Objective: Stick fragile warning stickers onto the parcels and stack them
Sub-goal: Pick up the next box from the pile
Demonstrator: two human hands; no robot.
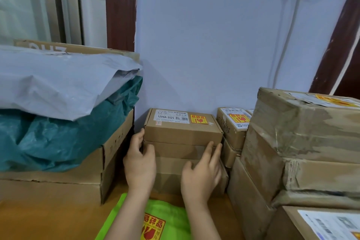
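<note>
Head view: a stack of three small cardboard parcels stands against the pale wall (194, 45), between two larger stacks. The top parcel (183, 126) already bears a yellow-and-red fragile sticker (199, 119) beside its white shipping label (171, 116), so stickering of this item appears complete and the step in hand is judged to be squaring the stack.

The left hand (139, 161) lies at the stack's left front corner, fingers loosely curved against the corner of the second parcel (179, 150), thumb on its front face; it steadies rather than grips. The right hand (202, 173) is spread, its straight fingers reaching the right end of the same parcel's front face. Neither hand holds anything. Placement on both flanks suits aligning the boxes flush to the wall.

A green backing sheet (167, 218) carrying a further fragile sticker lies on the wooden surface (48, 218) beneath the forearms, within reach for the next parcel. To the right, a tape-wrapped carton (303, 128) and a smaller box (232, 122) behind it also show stickers. To the left, grey and teal mailer bags (58, 103) rest on flat cartons; whether these are stickered cannot be determined.
</note>
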